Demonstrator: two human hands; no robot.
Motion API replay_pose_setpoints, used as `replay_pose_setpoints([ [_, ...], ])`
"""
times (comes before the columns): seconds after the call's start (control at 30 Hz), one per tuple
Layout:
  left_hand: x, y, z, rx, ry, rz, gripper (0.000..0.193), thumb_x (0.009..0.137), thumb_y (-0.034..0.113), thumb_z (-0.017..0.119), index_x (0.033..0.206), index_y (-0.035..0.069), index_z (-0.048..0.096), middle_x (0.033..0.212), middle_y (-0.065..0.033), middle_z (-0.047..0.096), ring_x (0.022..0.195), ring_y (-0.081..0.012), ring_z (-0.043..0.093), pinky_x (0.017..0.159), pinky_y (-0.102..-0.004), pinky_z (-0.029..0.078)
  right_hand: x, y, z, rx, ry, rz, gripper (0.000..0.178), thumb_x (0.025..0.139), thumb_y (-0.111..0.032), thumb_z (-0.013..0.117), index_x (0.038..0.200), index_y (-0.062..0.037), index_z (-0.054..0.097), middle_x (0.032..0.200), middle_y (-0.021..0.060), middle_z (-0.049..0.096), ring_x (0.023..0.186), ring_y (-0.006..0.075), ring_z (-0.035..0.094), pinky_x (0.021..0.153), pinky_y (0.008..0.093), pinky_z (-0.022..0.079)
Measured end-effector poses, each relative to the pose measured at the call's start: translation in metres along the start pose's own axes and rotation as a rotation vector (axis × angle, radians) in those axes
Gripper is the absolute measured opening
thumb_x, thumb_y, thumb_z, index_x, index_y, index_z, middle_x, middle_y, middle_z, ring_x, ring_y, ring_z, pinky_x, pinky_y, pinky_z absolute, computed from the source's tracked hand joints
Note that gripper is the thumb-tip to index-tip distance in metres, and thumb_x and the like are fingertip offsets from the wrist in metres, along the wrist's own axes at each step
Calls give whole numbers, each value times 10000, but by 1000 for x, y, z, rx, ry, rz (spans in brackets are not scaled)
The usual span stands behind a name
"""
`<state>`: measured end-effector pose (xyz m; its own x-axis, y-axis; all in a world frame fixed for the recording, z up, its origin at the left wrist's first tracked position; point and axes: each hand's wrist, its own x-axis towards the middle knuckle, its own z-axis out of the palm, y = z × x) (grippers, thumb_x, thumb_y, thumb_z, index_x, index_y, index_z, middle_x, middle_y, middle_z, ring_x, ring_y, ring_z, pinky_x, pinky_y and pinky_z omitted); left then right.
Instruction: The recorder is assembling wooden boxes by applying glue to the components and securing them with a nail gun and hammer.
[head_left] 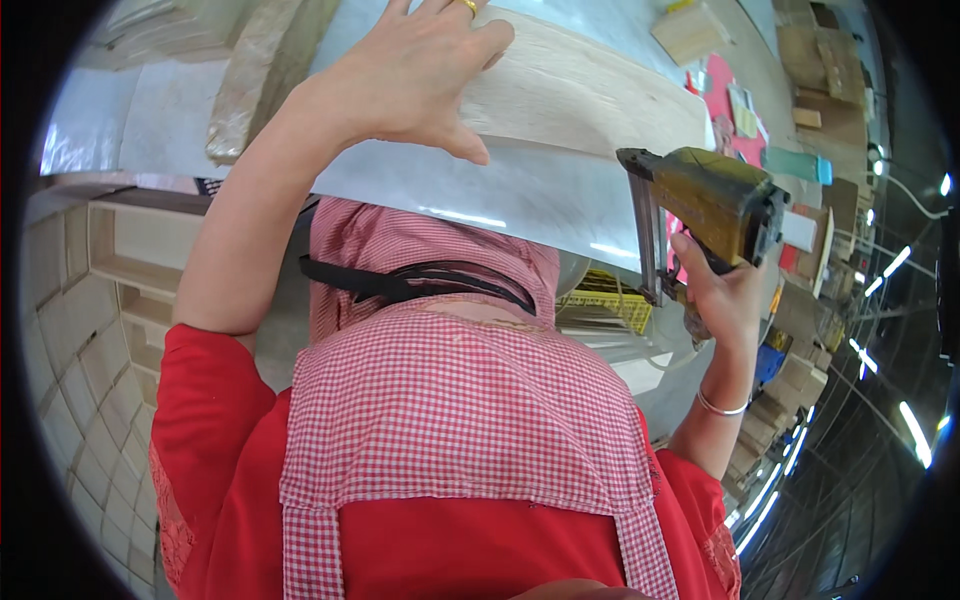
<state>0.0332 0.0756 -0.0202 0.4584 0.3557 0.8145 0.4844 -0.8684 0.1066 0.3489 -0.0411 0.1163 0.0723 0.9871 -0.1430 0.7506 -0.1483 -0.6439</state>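
Observation:
A pale wooden board lies on the smooth grey-white tabletop. My left hand is at the board's left end, fingers stretched and thumb spread apart. The upper frame edge cuts off some of its fingertips, so I cannot tell how firmly it rests on the wood. In my right hand, closed round the handle, is a yellow-and-black nail gun. Its nose is beside the board's right end, and its long magazine hangs down past the table's near edge. Whether the nose touches the board is unclear.
At the left lies a thick, plastic-wrapped block. Farther right are a small wooden block, a pink sheet and a teal bottle. A yellow crate sits below the table, and cartons stack along the right.

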Motion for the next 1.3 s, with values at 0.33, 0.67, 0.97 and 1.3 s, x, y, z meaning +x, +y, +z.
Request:
replay_pose_setpoints([
  [0.33,48,6,-54,-309,-817,-538,552,638,271,801,1004,-51,541,1165,-364,476,1151,-453,486,934,-481,437,12,-51,42,36,-294,-97,337,875,-155,775,1152,9,675,984,10,705,800,82,612,699,238,490],
  [0.67,27,-4,-44,-404,-638,-480,538,583,259,808,911,-52,515,1045,-313,468,968,-437,504,852,-449,445,18,-69,56,-22,-317,-119,327,811,-66,811,1072,54,656,1020,105,730,895,147,689,780,295,549],
  [0.97,1,1,-21,-347,-546,-533,651,541,235,863,1003,38,450,1305,-265,466,1255,-444,436,1024,-509,398,20,-72,57,-79,-302,-216,304,791,-62,811,1046,33,677,1012,108,738,878,171,705,766,312,548],
  [1.3,-61,131,-67,-72,-308,-981,1082,649,520,844,1465,17,344,1230,-310,457,1137,-465,486,965,-514,428,-8,-40,29,77,-101,-145,326,769,-48,815,1045,41,665,990,119,730,875,188,706,775,311,543],
])
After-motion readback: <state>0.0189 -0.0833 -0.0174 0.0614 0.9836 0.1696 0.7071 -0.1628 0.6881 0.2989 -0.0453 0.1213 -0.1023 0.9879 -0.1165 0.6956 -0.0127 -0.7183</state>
